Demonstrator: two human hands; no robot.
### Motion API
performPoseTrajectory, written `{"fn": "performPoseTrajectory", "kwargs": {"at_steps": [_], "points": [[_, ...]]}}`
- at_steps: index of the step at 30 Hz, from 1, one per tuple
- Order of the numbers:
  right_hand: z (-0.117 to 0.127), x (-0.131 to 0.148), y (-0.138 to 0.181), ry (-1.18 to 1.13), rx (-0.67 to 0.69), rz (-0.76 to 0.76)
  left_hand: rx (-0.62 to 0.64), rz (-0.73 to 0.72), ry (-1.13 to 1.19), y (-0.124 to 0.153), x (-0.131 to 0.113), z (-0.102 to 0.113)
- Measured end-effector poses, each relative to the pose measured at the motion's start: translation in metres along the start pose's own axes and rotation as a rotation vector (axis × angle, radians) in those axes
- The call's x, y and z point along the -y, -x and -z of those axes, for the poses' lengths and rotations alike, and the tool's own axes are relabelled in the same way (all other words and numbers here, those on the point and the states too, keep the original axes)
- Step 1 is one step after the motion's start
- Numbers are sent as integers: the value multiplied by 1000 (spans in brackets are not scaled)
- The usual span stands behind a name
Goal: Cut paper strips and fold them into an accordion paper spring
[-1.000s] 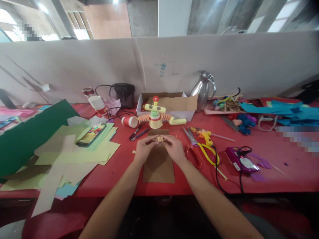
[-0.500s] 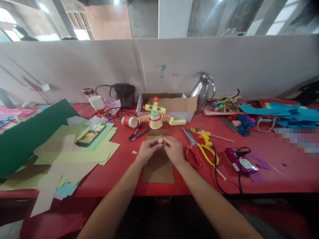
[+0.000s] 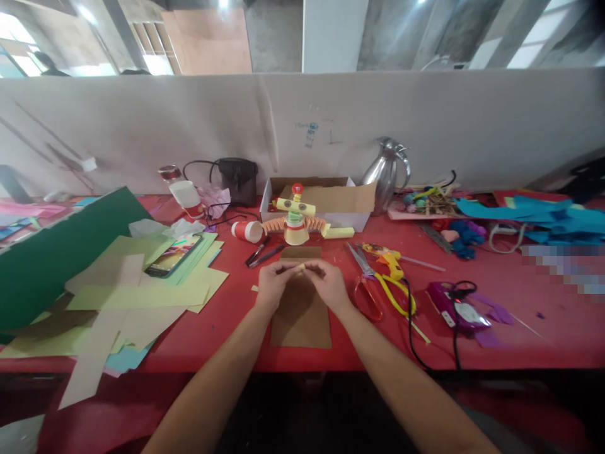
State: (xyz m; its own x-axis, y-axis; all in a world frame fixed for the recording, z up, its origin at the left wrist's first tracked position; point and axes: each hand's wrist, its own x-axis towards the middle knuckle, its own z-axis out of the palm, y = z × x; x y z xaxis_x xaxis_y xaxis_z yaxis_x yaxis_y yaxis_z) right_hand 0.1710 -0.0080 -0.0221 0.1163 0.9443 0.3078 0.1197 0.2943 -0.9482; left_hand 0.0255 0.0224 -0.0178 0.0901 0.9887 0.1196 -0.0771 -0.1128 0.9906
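Note:
Between the fingertips of my left hand point(image 3: 273, 284) and my right hand point(image 3: 327, 285) is a small pale yellow paper piece point(image 3: 300, 268), pinched from both sides. Most of it is hidden by the fingers. Both hands hover over a brown cardboard sheet point(image 3: 302, 321) on the table. Just beyond them stands a paper figure point(image 3: 296, 217) with a cup body, folded orange arms, a yellow tube head and a red top. A yellow scrap point(image 3: 254, 288) lies beside my left hand.
Scissors point(image 3: 363, 265) and a yellow glue gun point(image 3: 390, 261) lie right of the cardboard. A purple box with a cord point(image 3: 456, 309) is farther right. Coloured paper sheets point(image 3: 142, 296) and a phone point(image 3: 174, 255) are left. Behind stand an open box point(image 3: 326, 195) and a metal jug point(image 3: 385, 170).
The small paper piece has been turned and looks narrower between the fingertips. My hands have shifted slightly, the left one a little to the left. Other things stay in place.

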Motion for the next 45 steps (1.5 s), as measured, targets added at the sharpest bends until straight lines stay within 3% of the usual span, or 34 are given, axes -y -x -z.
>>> {"fn": "performPoseTrajectory", "kwargs": {"at_steps": [5, 10, 13, 18, 20, 23, 28, 32, 37, 40, 45], "points": [[2, 0, -1, 57, -16, -18, 49, -59, -59, 2, 2, -1], [3, 3, 5, 204, -44, 33, 117, -147, -286, 5, 1, -2], [2, 5, 8, 241, -54, 63, 81, -156, -327, 5, 1, -1], [5, 14, 8, 312, -188, 184, -40, -60, -146, 3, -3, 3], [7, 19, 7, 310, -104, 140, -49, -14, -66, 3, -5, 4], [9, 24, 9, 262, 72, 5, 39, 83, -27, 6, -8, 3], [16, 28, 9, 505, 120, -42, 196, 98, -129, 8, -8, -3], [38, 27, -6, 680, 110, 9, 201, -61, -365, 9, -10, -5], [72, 12, -38, 1000, -107, -7, 279, -351, -1044, 33, -19, 1], [76, 0, -52, 1111, -103, -15, 270, -365, -1214, 50, -23, 9], [65, -14, -63, 1121, -63, 42, 284, -319, -1260, 59, -23, 15]]}}
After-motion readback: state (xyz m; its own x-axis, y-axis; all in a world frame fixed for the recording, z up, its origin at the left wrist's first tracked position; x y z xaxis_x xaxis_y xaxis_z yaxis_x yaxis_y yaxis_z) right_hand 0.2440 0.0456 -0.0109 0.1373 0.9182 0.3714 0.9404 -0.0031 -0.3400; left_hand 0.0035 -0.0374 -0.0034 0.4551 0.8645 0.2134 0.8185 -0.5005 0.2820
